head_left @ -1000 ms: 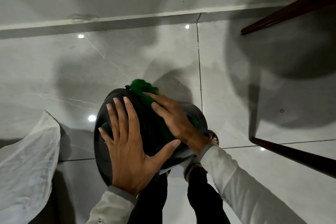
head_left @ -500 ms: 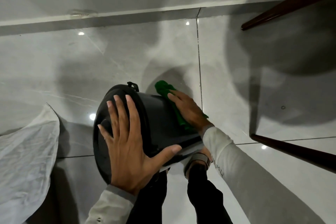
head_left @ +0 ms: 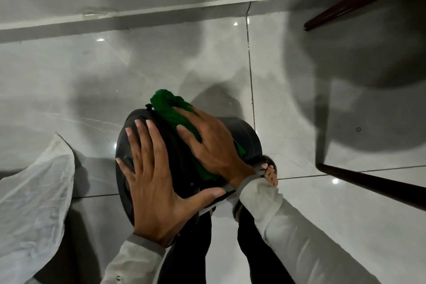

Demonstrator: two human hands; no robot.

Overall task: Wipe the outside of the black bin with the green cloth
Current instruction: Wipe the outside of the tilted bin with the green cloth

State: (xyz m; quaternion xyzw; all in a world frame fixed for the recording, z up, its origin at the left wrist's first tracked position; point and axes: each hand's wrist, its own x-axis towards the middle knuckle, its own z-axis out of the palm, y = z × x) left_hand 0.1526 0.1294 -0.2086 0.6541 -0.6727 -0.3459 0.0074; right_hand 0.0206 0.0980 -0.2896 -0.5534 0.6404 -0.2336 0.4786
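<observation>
Glossy grey tiled floor (head_left: pixel 69 80). At centre frame I see the round black plastic bin (head_left: pixel 247 138) tipped sideways, my left hand (head_left: pixel 156 182) splayed flat bracing it, my right hand (head_left: pixel 212 145) pressing the crumpled green cloth (head_left: pixel 170 108) on its upper wall; its axis runs rightward.

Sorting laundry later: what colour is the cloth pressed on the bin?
Green cloth, clearest in the head view.

Dim indoor scene, overhead point lights glinting as small specular spots on the glossy floor tiles (head_left: pixel 69 80). Large soft shadows across the floor. Wide-angle bending at edges; slight softness overall.
</observation>
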